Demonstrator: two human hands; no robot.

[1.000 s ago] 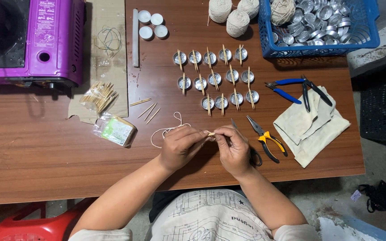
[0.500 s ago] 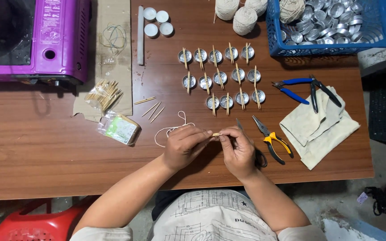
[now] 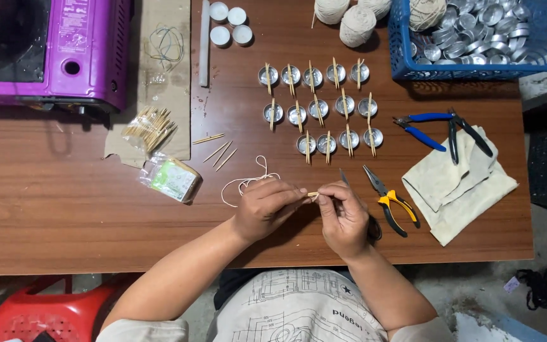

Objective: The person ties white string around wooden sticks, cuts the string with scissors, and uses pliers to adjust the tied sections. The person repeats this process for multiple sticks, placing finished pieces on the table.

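The small wooden stick [image 3: 313, 195] lay crosswise between both grips, left hand [image 3: 265, 208] and right hand [image 3: 344, 218] each pinching an end.

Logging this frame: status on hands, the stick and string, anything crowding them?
Left hand and right hand both pinch a small wooden stick. White string trails left on the table. Yellow-handled pliers lie close beside the right hand.
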